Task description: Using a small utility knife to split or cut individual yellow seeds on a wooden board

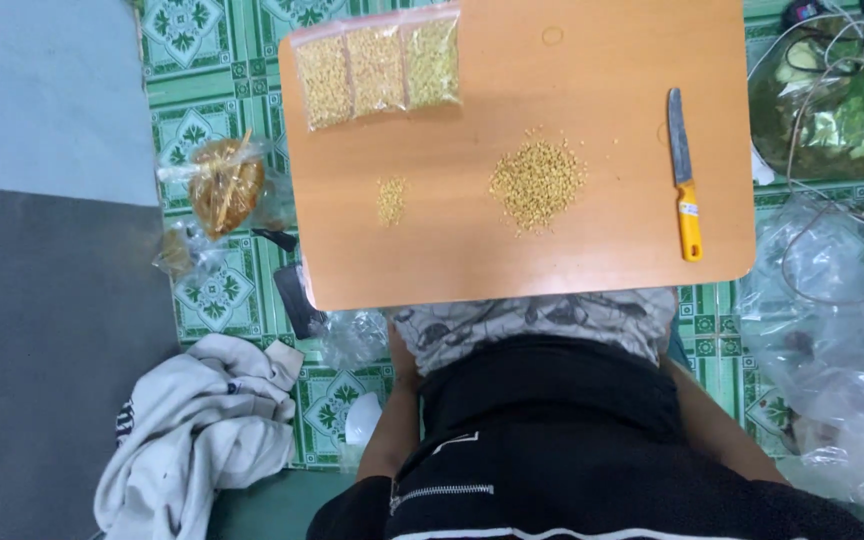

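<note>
Green patterned floor mat (212, 290) under a low orange-brown tabletop (602, 60), seen from the head camera looking straight down. On the tabletop, three clear bags of yellow grain (377, 70) lying side by side at the far left corner, touching one another. Near the middle, a larger heap of loose yellow grain (537, 183); left of it and well apart, a smaller heap (390, 200). At the right edge, a knife with a yellow handle (684, 175), blade pointing away from the person, clear of both heaps. Below the tabletop, the person's torso in a black garment with a zip, over a grey patterned cloth. Both forearms angled down beside the body (hands out of sight under the table edge, so spread or closed cannot be told). Left of the table on the mat, a plastic bag of brownish sticks (224, 185) and a crumpled white garment (202, 430). To the right, clear plastic bags (832, 340) and a bag of green leaves (837, 105).
</note>
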